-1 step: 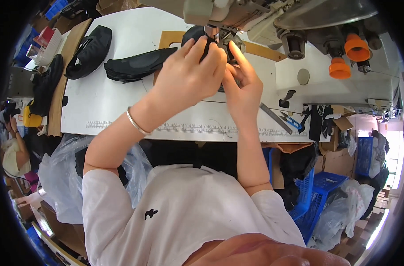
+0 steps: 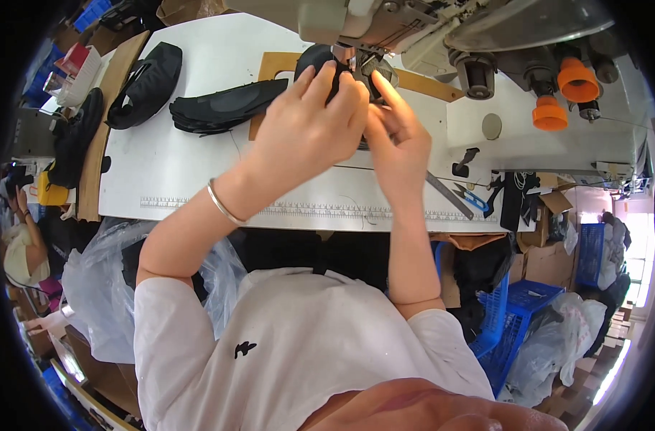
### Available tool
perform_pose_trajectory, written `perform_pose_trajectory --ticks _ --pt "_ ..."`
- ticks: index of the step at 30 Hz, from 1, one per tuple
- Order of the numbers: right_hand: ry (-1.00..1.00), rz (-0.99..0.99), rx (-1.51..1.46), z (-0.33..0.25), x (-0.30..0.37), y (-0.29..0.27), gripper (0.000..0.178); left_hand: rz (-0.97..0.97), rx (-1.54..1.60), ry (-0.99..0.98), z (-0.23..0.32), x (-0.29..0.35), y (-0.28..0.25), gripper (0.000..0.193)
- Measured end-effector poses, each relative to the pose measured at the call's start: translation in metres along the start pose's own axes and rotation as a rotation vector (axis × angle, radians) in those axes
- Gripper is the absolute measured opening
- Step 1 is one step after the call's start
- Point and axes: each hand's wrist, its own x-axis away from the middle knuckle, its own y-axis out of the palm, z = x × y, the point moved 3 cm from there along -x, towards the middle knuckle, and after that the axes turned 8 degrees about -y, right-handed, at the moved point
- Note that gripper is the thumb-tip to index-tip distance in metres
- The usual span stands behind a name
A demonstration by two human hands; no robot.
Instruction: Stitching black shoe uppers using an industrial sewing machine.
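Note:
A black shoe upper (image 2: 314, 59) lies under the needle area of the sewing machine (image 2: 395, 25), mostly covered by my fingers. My left hand (image 2: 313, 126) is bent over it from the left, fingertips pressed on the black material beside the needle. On the right, my right hand (image 2: 399, 136) grips the upper's edge between thumb and curled fingers, its index finger stretched up along the machine. The exact grip points are hidden behind the hands. Left of my left hand lie a flattened black shoe upper (image 2: 223, 108) and a more rounded black shoe upper (image 2: 146, 85).
A printed ruler strip (image 2: 284, 208) runs along the white table's front edge. A grey metal strip (image 2: 449, 195) and blue thread snips (image 2: 472, 196) lie at right. Orange thread knobs (image 2: 550, 113) hang above. Blue crates (image 2: 518, 309) stand below right; another person (image 2: 25, 244) sits far left.
My right hand has shifted slightly to the right, and my left hand has turned a little with it. The two shoe uppers at left stay where they were.

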Motion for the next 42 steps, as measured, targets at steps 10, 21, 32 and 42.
perform_pose_trajectory --ticks 10,21,32,42 --pt "-0.17 -0.131 0.37 -0.019 -0.018 -0.025 0.04 -0.015 0.006 -0.428 0.028 0.011 0.009 0.02" --pt "-0.219 -0.166 0.485 -0.021 -0.024 -0.026 0.049 0.028 0.11 -0.336 0.014 0.014 0.008 0.02" --pt "-0.267 -0.193 0.612 -0.027 -0.023 -0.026 0.04 -0.003 0.167 -0.26 -0.001 0.013 0.007 0.023" --pt "-0.273 -0.18 0.602 -0.026 -0.022 -0.022 0.038 -0.064 0.281 -0.191 -0.025 0.01 0.003 0.037"
